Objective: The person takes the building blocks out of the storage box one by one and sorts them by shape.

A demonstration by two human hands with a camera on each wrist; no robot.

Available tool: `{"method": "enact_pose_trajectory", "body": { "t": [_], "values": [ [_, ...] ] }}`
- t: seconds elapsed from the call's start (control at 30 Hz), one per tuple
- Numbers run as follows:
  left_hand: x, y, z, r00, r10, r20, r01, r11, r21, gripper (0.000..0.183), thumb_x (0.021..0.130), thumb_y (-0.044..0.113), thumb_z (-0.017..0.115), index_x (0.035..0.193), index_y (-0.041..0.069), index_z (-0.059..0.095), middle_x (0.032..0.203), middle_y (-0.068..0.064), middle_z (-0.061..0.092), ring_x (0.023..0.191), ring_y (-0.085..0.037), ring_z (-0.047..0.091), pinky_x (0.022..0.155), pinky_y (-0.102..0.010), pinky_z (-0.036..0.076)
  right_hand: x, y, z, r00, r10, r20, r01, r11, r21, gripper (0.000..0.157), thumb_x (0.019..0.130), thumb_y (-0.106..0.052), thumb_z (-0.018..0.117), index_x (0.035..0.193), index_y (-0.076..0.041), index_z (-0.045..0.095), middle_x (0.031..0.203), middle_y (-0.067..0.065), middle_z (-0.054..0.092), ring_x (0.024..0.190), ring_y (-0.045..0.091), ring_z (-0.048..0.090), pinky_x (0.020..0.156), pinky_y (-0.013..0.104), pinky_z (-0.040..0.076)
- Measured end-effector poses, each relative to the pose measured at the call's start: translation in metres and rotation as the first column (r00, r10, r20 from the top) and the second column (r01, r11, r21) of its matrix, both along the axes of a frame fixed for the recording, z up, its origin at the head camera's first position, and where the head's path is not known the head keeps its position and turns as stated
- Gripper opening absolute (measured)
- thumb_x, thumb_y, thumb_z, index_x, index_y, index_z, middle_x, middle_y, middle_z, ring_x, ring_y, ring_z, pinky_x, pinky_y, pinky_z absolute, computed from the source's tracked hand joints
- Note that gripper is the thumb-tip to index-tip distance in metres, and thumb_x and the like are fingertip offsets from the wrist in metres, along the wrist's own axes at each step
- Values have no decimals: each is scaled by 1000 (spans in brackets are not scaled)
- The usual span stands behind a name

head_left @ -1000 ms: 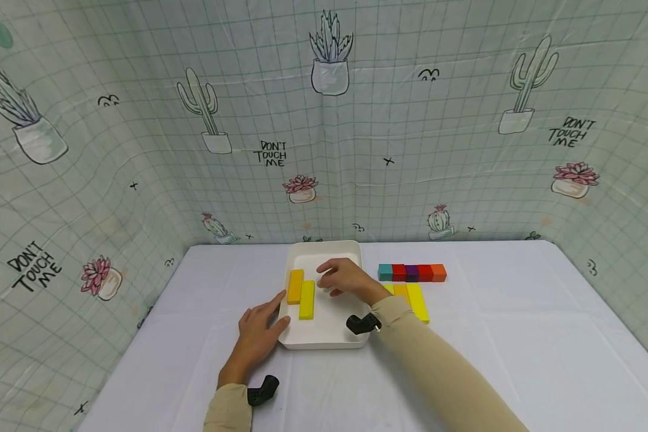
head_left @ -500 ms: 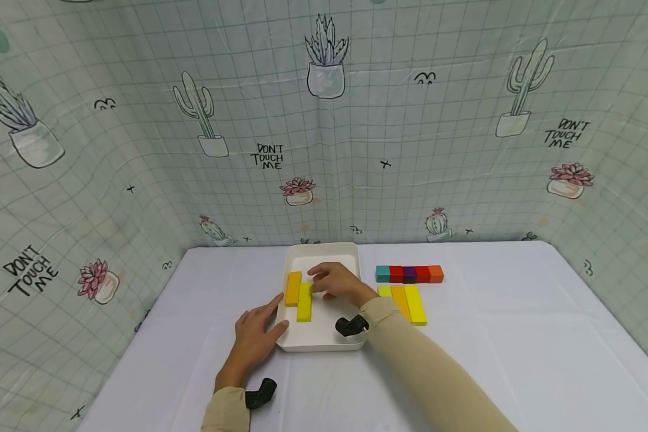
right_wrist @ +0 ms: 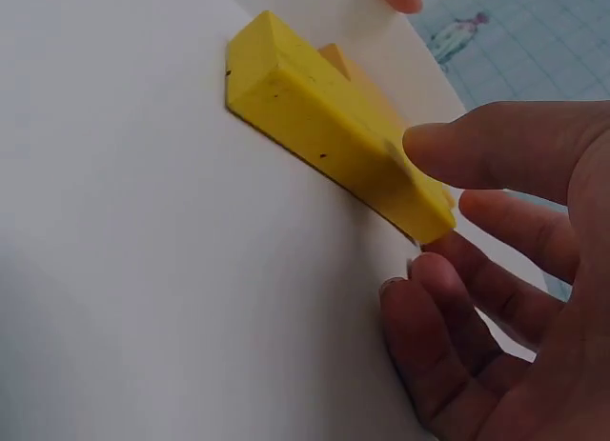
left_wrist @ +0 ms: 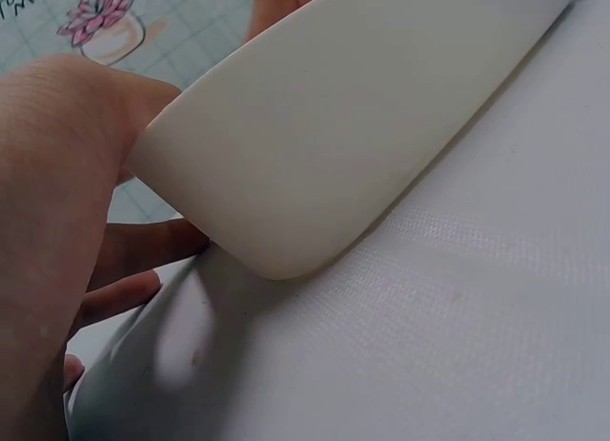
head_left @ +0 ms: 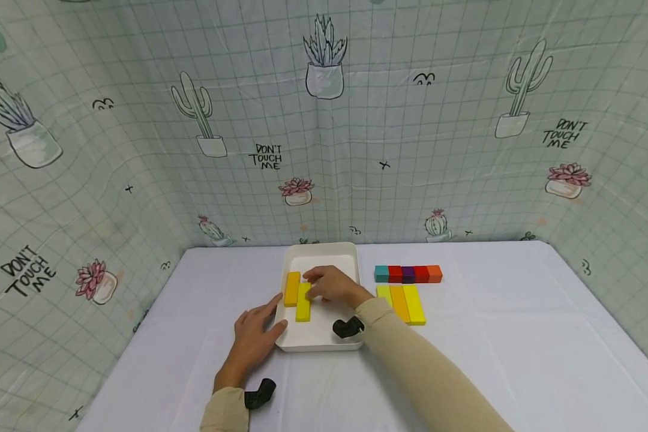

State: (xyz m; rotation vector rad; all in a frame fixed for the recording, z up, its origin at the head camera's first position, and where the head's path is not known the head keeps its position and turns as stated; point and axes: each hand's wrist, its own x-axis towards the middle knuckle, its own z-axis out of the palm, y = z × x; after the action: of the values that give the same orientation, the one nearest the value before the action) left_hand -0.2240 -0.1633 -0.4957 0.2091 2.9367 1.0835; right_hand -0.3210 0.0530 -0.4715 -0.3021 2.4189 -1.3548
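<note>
A yellow block (head_left: pixel 303 307) lies in a white tray (head_left: pixel 324 252), with an orange-yellow block (head_left: pixel 291 290) beside it on the left, set slightly farther back. My right hand (head_left: pixel 332 285) reaches into the tray. In the right wrist view its thumb (right_wrist: pixel 457 155) is right at the yellow block's upper edge, and the other fingers are loosely bent around the far end. My left hand (head_left: pixel 256 336) rests against the tray's left side, thumb and index finger at the rim. From the left wrist, the tray's outer wall (left_wrist: pixel 286 155) hides part of that hand.
Right of the tray stands a row of small cubes (head_left: pixel 408 275) in teal, red, purple and orange. In front of it lie three long yellow and orange blocks (head_left: pixel 414 305), partly behind my right sleeve. A white cloth covers the table, and a patterned curtain (head_left: pixel 324 150) hangs behind.
My right hand has moved left inside the tray, from its middle to the yellow block. The left hand stays at the tray's side, and the blocks keep their places.
</note>
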Motion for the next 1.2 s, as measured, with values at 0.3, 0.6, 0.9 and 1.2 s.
{"method": "enact_pose_trajectory", "body": {
  "t": [0.3, 0.6, 0.9, 1.2],
  "values": [
    [0, 1, -1, 1000, -4, -4, 4, 1000, -3, 62, 96, 29, 63, 154, 20, 43, 147, -12, 52, 138, -38, 37, 118, -59, 3, 3, 0, -2, 998, 37, -58, -31, 995, 96, 52, 83, -23, 81, 131, -8, 66, 129, 8, 63, 106, 21, 59, 92, 36, 52],
    [1, 2, 0, 1000, 11, 15, -11, 1000, -11, 61, 97, 29, 62, 155, 20, 42, 149, -12, 51, 139, -39, 36, 118, -59, 2, 3, 2, -3, 994, 81, -70, -74, 992, 98, 55, 83, -24, 83, 131, -4, 65, 110, 4, 61, 96, 22, 56, 88, 36, 49],
    [0, 1, -1, 1000, 5, 0, -5, 1000, -23, 62, 97, 29, 61, 155, 19, 42, 149, -13, 51, 138, -39, 37, 118, -60, 3, 5, 1, -6, 995, 51, -83, -46, 997, 61, 46, 83, -21, 83, 124, -10, 65, 102, 1, 60, 94, 21, 55, 82, 33, 49],
    [0, 3, 0, 1000, 0, -7, 0, 1000, -8, 62, 97, 29, 61, 154, 18, 42, 148, -13, 51, 138, -39, 37, 117, -61, 3, 9, 4, -5, 996, 15, -85, -15, 1000, -1, 43, 84, -19, 82, 121, -11, 63, 112, 1, 61, 97, 21, 55, 86, 33, 51]
  ]
}}
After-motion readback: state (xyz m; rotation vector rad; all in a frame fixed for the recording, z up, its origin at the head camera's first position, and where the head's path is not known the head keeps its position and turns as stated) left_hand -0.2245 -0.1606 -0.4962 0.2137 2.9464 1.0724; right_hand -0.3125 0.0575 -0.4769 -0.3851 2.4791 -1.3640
